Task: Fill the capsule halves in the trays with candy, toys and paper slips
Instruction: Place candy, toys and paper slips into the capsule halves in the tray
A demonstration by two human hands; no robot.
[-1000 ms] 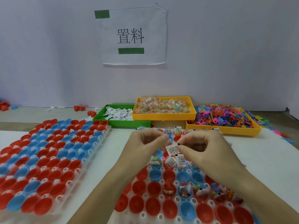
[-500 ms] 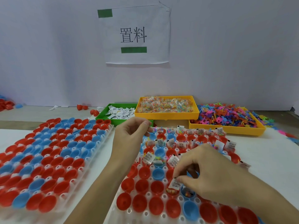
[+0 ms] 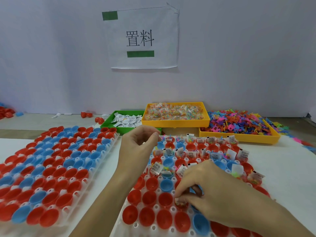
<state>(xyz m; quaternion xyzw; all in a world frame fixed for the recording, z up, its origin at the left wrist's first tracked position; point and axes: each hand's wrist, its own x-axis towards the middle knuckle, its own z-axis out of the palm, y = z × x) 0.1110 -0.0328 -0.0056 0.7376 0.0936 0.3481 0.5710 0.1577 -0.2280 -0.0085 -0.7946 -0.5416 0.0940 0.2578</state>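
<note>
Over the near tray [image 3: 154, 224], my right hand [image 3: 210, 190] is down at a red capsule half [image 3: 181, 202] in its front rows. Fingers [image 3: 179, 194] are curled together and pinched at that cup's mouth. Whatever they hold is hidden; cannot tell if a slip is still in them. The cup has colored bits inside.

My left hand [image 3: 136, 151] is raised over the near tray's left edge, fingers loosely curled, thumb and forefinger close at the tip [image 3: 156, 134]. Nothing visible between them, so cannot tell if they pinch anything.

Near tray state: back rows of red and blue halves carry paper slips [image 3: 156, 168] standing up, with candy packets and small toys under them. Front rows left of my right hand are red halves [image 3: 148, 198] with nothing in them.

Left of the near tray, just apart from it on the white bench [image 3: 290, 177]: second tray [image 3: 102, 161], full of red and blue halves, all unfilled.

Beyond the near tray, three bins in a row: green bin [image 3: 109, 124] with folded slips, yellow bin [image 3: 176, 123] with candy packets, and another yellow bin [image 3: 239, 137] heaped with multicolor plastic toys, some spilled past its right side.

Behind the bins, on the wall: paper sign [image 3: 142, 38] with two characters and two green strips. Loose red halves [image 3: 86, 114] lie on the ledge left of the green bin.
</note>
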